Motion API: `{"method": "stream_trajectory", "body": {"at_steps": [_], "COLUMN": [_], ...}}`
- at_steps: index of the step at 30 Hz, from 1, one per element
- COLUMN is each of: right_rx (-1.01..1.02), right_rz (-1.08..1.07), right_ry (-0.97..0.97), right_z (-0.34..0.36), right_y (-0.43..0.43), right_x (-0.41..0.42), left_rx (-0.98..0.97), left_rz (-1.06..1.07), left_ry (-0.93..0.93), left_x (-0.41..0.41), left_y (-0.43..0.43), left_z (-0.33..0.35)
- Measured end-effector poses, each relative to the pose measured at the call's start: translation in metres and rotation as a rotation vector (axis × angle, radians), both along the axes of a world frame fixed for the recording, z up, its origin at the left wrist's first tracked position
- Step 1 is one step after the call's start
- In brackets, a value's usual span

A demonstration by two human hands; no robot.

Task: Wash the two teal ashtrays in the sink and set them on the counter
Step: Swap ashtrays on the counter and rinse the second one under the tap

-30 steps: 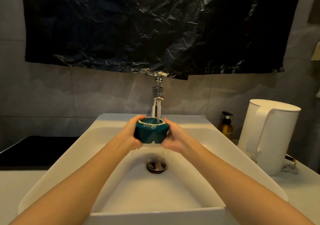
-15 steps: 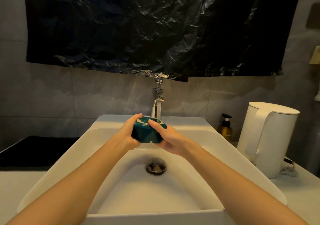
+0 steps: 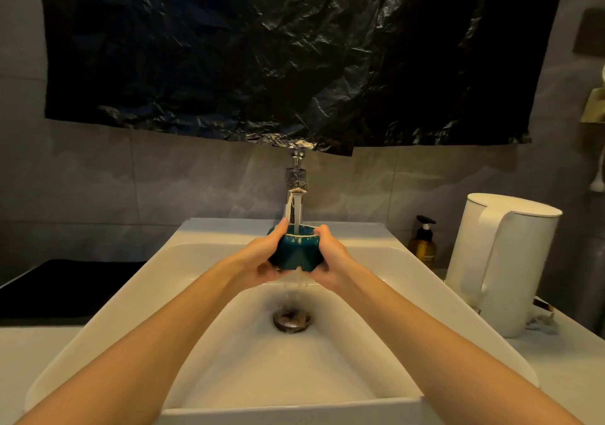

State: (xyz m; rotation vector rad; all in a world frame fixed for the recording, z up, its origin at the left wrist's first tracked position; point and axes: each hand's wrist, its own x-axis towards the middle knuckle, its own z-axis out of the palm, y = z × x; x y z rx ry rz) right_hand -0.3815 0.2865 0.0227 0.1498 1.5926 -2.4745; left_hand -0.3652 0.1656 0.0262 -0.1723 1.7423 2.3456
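A teal ashtray (image 3: 295, 251) with a pale rim is held upright over the white sink (image 3: 209, 254), directly under the running faucet (image 3: 295, 184). Water streams into its bowl and spills down toward the drain (image 3: 291, 319). My left hand (image 3: 262, 259) cups its left side, thumb on the rim. My right hand (image 3: 330, 257) grips its right side, fingers over the rim. Only one ashtray is in view.
A white electric kettle (image 3: 501, 261) stands on the counter to the right, with an amber pump bottle (image 3: 423, 247) behind it by the wall. A black cooktop (image 3: 55, 290) lies on the left. Black plastic sheeting (image 3: 294, 54) hangs on the wall above the faucet.
My right hand has slid back from over the front of the ashtray to its right side. The ashtray is level again under the stream, with water now pouring out beneath it.
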Motion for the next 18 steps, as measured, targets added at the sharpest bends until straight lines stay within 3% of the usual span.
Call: {"method": "stream_trajectory", "body": {"at_steps": [6, 10, 18], "right_rx": [-0.105, -0.094, -0.033], "right_rz": [-0.068, -0.09, -0.082], "right_ry": [-0.04, -0.039, 0.012], "right_z": [-0.003, -0.004, -0.009], "right_y": [0.002, -0.001, -0.004], "right_x": [-0.005, -0.004, -0.008], "left_rx": [-0.146, -0.147, 0.091], "left_rz": [-0.059, -0.022, 0.152], "left_ry": [0.298, 0.296, 0.121], "left_x": [-0.003, -0.005, -0.014], "left_y": [0.007, 0.013, 0.016], "left_z": [-0.009, -0.013, -0.009]}}
